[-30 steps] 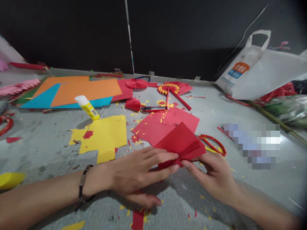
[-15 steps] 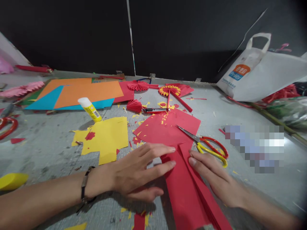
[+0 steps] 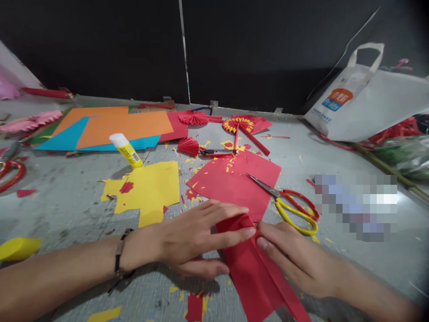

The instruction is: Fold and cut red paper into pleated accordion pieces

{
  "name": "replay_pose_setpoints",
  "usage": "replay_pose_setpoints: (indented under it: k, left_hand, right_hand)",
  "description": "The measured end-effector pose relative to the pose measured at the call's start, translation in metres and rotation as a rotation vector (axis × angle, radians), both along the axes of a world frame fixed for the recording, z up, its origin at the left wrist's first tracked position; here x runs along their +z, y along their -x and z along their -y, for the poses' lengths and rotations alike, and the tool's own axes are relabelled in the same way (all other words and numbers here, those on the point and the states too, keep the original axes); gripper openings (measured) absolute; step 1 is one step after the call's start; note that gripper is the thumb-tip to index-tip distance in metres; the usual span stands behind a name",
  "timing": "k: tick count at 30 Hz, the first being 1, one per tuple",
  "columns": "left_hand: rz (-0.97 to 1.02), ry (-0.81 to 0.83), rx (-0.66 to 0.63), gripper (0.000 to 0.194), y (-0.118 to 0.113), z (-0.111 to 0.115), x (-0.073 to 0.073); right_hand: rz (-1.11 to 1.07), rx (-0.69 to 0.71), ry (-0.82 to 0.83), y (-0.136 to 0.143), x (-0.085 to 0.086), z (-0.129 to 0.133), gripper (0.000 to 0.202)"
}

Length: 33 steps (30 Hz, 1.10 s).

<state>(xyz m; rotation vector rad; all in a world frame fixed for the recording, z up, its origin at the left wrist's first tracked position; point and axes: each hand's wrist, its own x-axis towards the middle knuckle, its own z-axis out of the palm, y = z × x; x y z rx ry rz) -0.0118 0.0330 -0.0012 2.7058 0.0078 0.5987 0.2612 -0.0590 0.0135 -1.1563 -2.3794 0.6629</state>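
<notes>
**Two hands working one folded red sheet**

At the left, one pink pleated strip (image 3: 31, 123) is lying on the far side, one pair of red-handled scissors (image 3: 20, 174) is running out of view, and one yellow block (image 3: 20, 248) is sitting near us. Farther right, at least two orange sheets (image 3: 124, 129) are overlapping blue paper (image 3: 63, 136). One glue stick (image 3: 126, 151) is standing just beyond one yellow sheet (image 3: 157, 185), whose left edge is looking ragged and on which one red paper flower (image 3: 127, 187) is resting.

Our left hand (image 3: 204, 241) is spreading its fingers wide, laying two fingertips on the folded red sheet (image 3: 250, 281), which is slanting from right of centre toward the near right. Our right hand (image 3: 295, 257) is keeping a narrow pinch on that sheet's folded right edge. Beyond, one flat red sheet (image 3: 234, 179) is lying among scraps, with three red pleated pieces (image 3: 193, 117) sitting farther off.

To the right, one pair of red-and-yellow-handled scissors (image 3: 295, 205) is pointing its tips far left over the flat sheet. Grey tabletop (image 3: 318, 156) is stretching from there to one white bag (image 3: 365, 103), giving our right hand some room.
</notes>
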Motion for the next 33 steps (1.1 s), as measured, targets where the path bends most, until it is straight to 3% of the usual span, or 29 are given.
replay_pose_setpoints:
  k: [9,15,18,22,24,28,33]
  left_hand:
    - [0.037,0.034,-0.029,0.078,0.002,0.001,-0.001]
    - [0.104,-0.051,0.051,0.069,0.003,0.001,-0.001]
    - [0.179,-0.065,0.11,0.063,0.004,0.0,0.001]
    - [0.304,-0.058,0.142,0.056,0.005,0.001,0.001]
    - [0.361,-0.074,0.159,0.054,0.004,0.002,-0.001]
    - [0.34,-0.132,0.214,0.046,-0.001,0.003,-0.006]
    - [0.135,-0.172,0.188,0.01,-0.007,0.004,-0.007]
  right_hand:
    - [0.019,-0.013,0.02,0.003,0.001,0.0,0.029]
    - [-0.185,-0.118,0.219,0.003,-0.003,-0.003,0.008]
    - [-0.246,-0.187,0.059,0.001,-0.004,-0.007,0.011]
    - [-0.171,-0.252,-0.449,-0.008,-0.003,-0.01,0.025]
    - [-0.102,-0.239,-0.618,-0.012,-0.003,-0.01,0.032]
    - [0.048,-0.109,-0.629,-0.011,-0.009,-0.01,0.032]
    - [0.153,0.035,-0.577,0.002,-0.017,-0.009,0.018]
